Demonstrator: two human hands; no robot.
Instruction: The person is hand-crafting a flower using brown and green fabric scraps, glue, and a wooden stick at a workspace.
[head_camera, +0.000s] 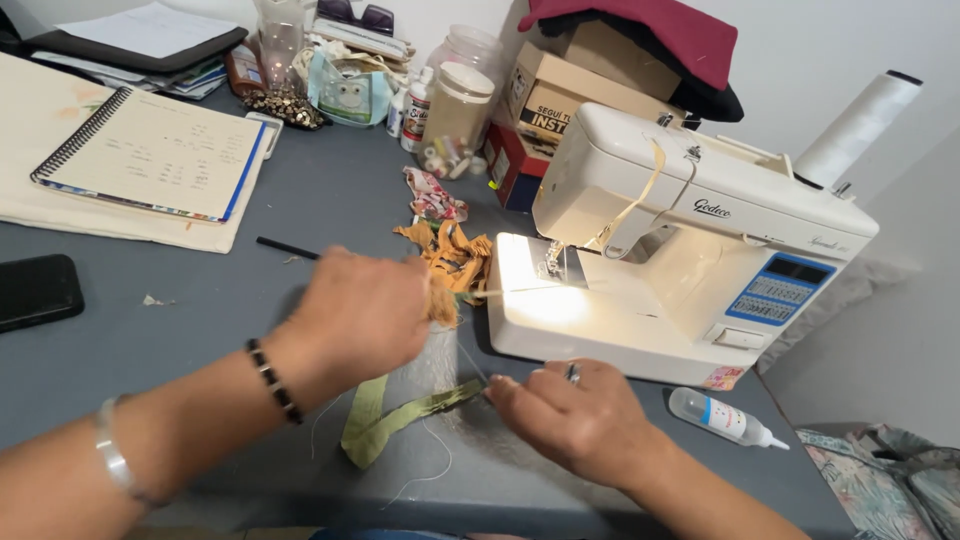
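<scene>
While my right hand (570, 415) pinches one end of the green fabric strip (395, 415) on the grey table (200, 330), my blurred left hand (360, 310) grips orange cloth (450, 265). The strip looks light, limp; best held at its ends.

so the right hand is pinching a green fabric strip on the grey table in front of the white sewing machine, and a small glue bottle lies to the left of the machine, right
Not quite. The head view shows the small clear glue bottle lying to the right of the white sewing machine, near its front corner, not to its left. The rest holds: the right hand pinches the green fabric strip on the grey table.
</scene>
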